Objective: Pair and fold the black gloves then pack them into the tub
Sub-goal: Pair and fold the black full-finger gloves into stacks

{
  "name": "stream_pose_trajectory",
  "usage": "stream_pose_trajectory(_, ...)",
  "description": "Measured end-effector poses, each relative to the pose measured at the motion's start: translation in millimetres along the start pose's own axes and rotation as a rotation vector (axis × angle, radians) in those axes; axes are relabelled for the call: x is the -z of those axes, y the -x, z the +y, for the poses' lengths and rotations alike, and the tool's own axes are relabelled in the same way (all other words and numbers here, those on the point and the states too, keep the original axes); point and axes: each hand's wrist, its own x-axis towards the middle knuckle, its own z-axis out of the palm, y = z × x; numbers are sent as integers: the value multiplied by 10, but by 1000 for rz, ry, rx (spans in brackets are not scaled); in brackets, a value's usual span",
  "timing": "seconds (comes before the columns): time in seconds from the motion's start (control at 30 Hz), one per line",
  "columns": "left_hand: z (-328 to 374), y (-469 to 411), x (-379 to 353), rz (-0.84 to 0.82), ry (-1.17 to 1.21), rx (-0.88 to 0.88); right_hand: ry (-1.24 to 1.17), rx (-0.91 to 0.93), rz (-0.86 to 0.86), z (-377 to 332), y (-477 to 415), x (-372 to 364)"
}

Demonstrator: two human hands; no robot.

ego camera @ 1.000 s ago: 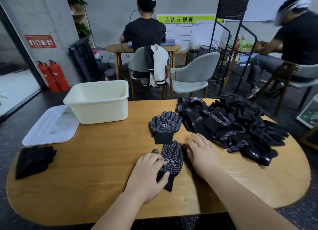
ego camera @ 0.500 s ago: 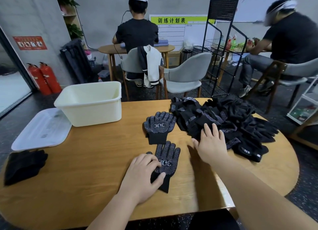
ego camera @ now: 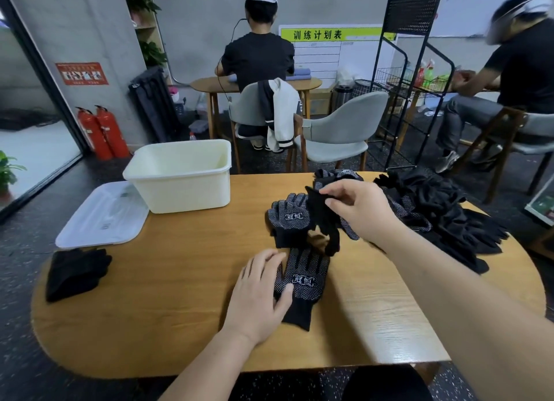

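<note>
A black dotted glove lies flat on the wooden table, and my left hand rests on its left edge with the thumb on its palm. A second dotted glove lies just beyond it. My right hand pinches another black glove by its cuff, and it hangs above the table between the two. A heap of black gloves fills the right side. The cream tub stands at the back left.
A white lid lies left of the tub, and a folded stack of black gloves sits at the table's left end. Chairs, a black wire rack and two seated people are behind the table.
My right hand reached into the heap, took a glove and lifted it leftward over the table. My left hand stayed on the near glove.
</note>
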Motion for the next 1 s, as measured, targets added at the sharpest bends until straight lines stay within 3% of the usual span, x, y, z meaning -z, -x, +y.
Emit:
stream_pose_trajectory(0.27, -90, 35, 185, 314, 110, 527, -108, 83, -27, -437, 21, -504)
stream_pose_trajectory(0.37, -208, 95, 274, 335, 142, 621, -90, 106, -46, -605, -74, -633)
stream_pose_trajectory(0.5, -369, 214, 388, 265, 82, 575, -87, 165, 34, -829, -145, -747)
stream_pose_trajectory(0.6, -436, 272, 443, 306, 111, 589, -80, 231, 27, -903, 8, -882)
stream_pose_trajectory(0.67, -439, 277, 456, 358, 157, 618, -48, 264, -65, -791, 210, -1042)
stream_pose_trajectory(0.8, -436, 273, 417, 372, 114, 524, 200, 318, -432, -282, 716, -1367)
stream_pose_trajectory(0.9, -426, 281, 372, 270, 30, 368, 279, 304, -222, 140, 997, -1471)
stream_pose_trajectory(1.0, -380, 271, 313, 19, -73, 238, 491, 194, -72, 435, 1116, -1504)
